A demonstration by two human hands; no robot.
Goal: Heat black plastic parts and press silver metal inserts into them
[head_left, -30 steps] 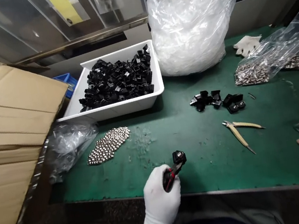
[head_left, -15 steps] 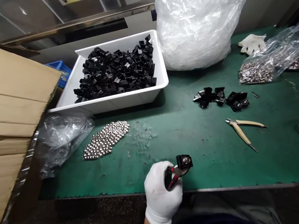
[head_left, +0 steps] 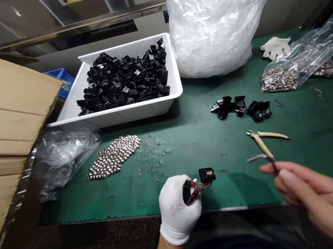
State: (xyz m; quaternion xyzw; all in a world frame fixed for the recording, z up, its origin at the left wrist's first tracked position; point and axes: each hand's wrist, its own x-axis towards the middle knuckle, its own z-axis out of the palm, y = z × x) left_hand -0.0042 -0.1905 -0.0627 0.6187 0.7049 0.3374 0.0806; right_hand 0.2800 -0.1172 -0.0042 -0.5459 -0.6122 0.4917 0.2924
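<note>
Over the near edge of the workbench (head_left: pixel 118 199), about midway along, the left hand (head_left: pixel 178 207), in a white glove, is closed around the handles of a pair of red-and-black pliers (head_left: pixel 193 196). At the pliers' tip is a black plastic block (head_left: pixel 205 174) with a shiny metal part showing on its right side. To the right, also over the near edge, the bare right hand (head_left: pixel 316 193) pinches a thin metal tool (head_left: pixel 256 157) between thumb and fingers; its bent end points left, toward the block but well apart from it.

Just beyond the tool lie cutters (head_left: pixel 263 147) with cream handles, spread apart. Farther from the near edge, a small heap of black parts (head_left: pixel 231 105) rests on the green top, with a small metal pin (head_left: pixel 278 103) just to its right.

Toward the workbench's left end, many metal rings (head_left: pixel 113 156) lie close together, between a crumpled clear bag (head_left: pixel 66 151) and the middle. Along the far edge stand a white tray (head_left: pixel 133 113) full of black pieces (head_left: pixel 128 80) and a big clear sack (head_left: pixel 208 29). Near the far right corner are a loose glove (head_left: pixel 274 46) and a bag of small metal pieces (head_left: pixel 279 79).
</note>
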